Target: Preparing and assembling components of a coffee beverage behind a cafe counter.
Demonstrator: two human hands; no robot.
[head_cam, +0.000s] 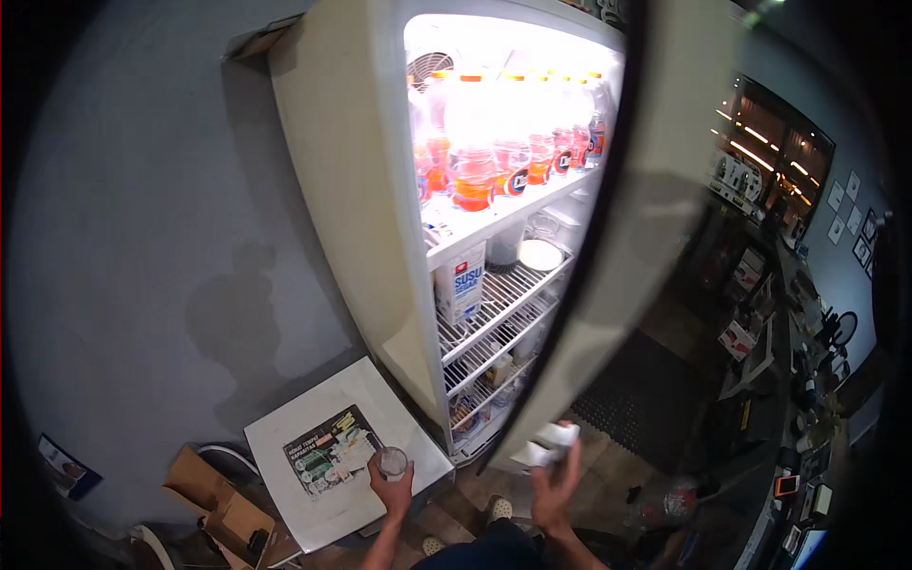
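My left hand (394,491) is closed around a small clear glass (392,463), seen from above, over the corner of a white-topped cabinet (335,399). What is inside the glass is hard to make out. My right hand (559,491) grips a white piece, apparently the handle (548,443) of the refrigerator door (641,235). That door stands partly open and is blurred. Inside the lit refrigerator (342,185), several orange-capped bottles of orange-red drink (473,171) fill the top shelf. A milk carton (460,285) and a white round lid or container (540,254) occupy the wire shelf below.
An open cardboard box (231,516) lies on the floor left of the cabinet. To the right runs a long cluttered counter (773,456), with a dark perforated floor mat (634,399) before it. A large clear bottle (670,502) is near the counter's foot.
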